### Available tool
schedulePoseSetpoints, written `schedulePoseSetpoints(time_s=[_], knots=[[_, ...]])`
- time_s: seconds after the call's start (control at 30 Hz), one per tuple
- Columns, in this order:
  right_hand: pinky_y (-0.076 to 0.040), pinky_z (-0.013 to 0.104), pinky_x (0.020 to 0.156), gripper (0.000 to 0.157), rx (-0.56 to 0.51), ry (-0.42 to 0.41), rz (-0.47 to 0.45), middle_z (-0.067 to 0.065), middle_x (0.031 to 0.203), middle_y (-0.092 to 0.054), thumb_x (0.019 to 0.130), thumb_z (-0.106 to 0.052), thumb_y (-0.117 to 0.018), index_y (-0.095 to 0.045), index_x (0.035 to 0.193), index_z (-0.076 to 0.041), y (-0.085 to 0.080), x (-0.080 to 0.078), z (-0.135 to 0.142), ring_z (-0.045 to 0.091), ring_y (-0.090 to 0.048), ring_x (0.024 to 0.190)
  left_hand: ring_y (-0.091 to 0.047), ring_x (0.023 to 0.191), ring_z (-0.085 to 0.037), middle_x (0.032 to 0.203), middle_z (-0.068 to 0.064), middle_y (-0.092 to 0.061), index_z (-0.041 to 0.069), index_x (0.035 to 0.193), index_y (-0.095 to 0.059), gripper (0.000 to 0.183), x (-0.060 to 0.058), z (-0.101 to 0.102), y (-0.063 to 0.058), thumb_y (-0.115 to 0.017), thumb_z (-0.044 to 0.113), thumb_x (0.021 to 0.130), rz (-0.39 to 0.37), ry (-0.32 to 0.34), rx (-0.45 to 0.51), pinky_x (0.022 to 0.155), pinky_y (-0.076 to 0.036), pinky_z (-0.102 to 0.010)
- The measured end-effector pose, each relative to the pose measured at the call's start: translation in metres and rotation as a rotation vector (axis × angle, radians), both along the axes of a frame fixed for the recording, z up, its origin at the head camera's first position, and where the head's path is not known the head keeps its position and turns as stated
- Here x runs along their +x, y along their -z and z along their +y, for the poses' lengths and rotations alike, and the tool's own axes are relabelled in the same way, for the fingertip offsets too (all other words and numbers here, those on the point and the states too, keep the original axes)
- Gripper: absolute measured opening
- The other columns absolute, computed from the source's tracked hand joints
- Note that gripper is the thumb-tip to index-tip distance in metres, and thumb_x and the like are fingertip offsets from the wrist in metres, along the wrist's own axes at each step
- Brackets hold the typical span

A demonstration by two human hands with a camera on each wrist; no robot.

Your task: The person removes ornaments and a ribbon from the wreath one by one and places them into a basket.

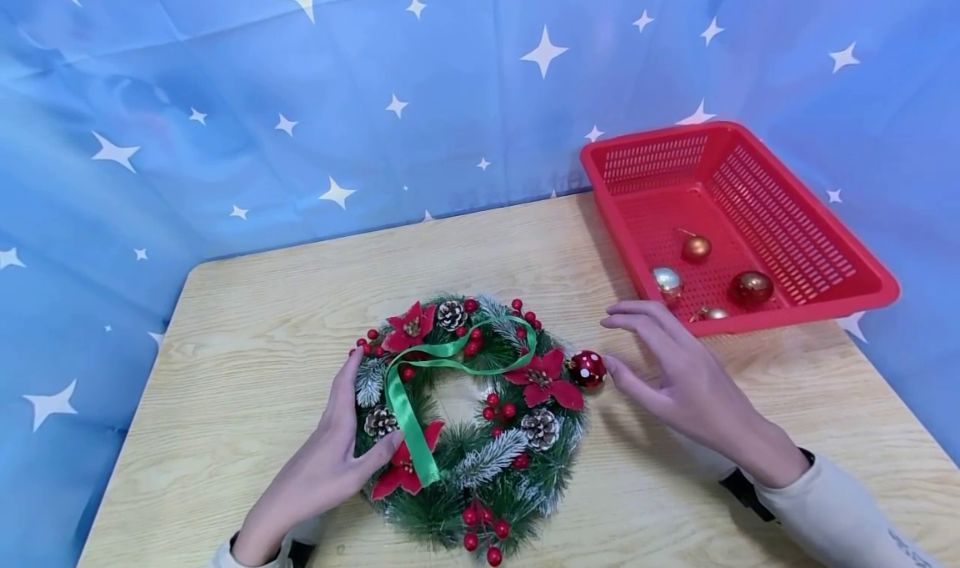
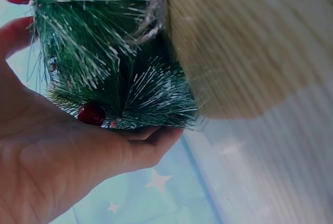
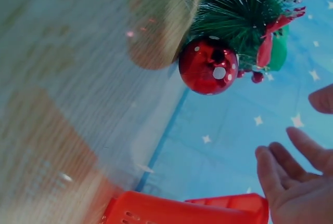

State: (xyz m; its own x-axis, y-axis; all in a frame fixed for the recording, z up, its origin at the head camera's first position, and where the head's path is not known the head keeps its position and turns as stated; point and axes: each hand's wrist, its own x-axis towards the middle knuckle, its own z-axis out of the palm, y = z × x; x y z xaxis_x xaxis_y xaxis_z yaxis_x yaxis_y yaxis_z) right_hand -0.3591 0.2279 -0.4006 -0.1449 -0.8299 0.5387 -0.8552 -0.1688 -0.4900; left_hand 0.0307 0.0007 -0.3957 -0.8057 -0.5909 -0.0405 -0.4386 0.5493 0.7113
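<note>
A green Christmas wreath [image 1: 487, 459] with pinecones, red berries and red poinsettias lies on the wooden table. My left hand [image 1: 318, 459] grips its left side, the thumb on top near a poinsettia and the fingers round the outer edge; the left wrist view shows the needles [image 2: 119, 78] within that grasp. A green ribbon [image 1: 408, 414] loops loosely over the wreath. At the wreath's right edge sits a shiny red bauble [image 1: 587, 369] with white dots. Just right of this bauble, my right hand [image 1: 686, 384] holds nothing, its fingers spread and apart from the bauble in the right wrist view.
A red plastic basket [image 1: 780, 322] stands at the back right, with several baubles inside, among them a gold one [image 1: 696, 248], a silver one [image 1: 666, 283] and a brown one [image 1: 752, 288]. Behind the table [image 1: 262, 326] hangs a blue cloth [image 1: 450, 76] with white stars.
</note>
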Motion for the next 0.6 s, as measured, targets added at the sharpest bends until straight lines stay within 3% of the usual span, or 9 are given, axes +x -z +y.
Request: schedulePoseSetpoints(time_s=[0.13, 0.37, 0.6], knots=[[-0.048, 0.019, 0.099, 0.053, 0.022, 0.015, 0.022, 0.005, 0.149, -0.060, 0.092, -0.015, -0.083, -0.067, 0.143, -0.011, -0.0002, 0.0008, 0.0004, 0.023, -0.059, 0.133, -0.005, 0.163, -0.046, 0.181, -0.011, 0.006, 0.025, 0.175, 0.013, 0.109, -0.0005, 0.0008, 0.0007, -0.071, 0.042, 0.106, 0.017, 0.011, -0.019, 0.115, -0.025, -0.081], [-0.063, 0.041, 0.080, 0.055, 0.095, 0.030, 0.011, 0.003, 0.151, -0.058, 0.093, -0.015, -0.086, -0.065, 0.144, -0.014, 0.0019, 0.0031, 0.0019, 0.021, -0.058, 0.134, -0.003, 0.164, -0.045, 0.181, -0.012, 0.006, 0.022, 0.175, 0.012, 0.106, -0.0013, -0.0015, 0.0008, -0.070, 0.034, 0.108, 0.047, 0.044, -0.024, 0.117, -0.021, -0.080], [-0.061, 0.032, 0.067, 0.053, 0.167, -0.002, -0.026, 0.002, 0.148, -0.058, 0.096, -0.017, -0.084, -0.064, 0.144, -0.015, 0.0051, 0.0048, 0.0002, 0.022, -0.066, 0.118, -0.002, 0.164, -0.044, 0.181, -0.012, 0.006, 0.022, 0.175, 0.011, 0.105, -0.0027, -0.0056, -0.0002, -0.069, 0.030, 0.108, 0.057, 0.064, -0.019, 0.117, -0.021, -0.080]])
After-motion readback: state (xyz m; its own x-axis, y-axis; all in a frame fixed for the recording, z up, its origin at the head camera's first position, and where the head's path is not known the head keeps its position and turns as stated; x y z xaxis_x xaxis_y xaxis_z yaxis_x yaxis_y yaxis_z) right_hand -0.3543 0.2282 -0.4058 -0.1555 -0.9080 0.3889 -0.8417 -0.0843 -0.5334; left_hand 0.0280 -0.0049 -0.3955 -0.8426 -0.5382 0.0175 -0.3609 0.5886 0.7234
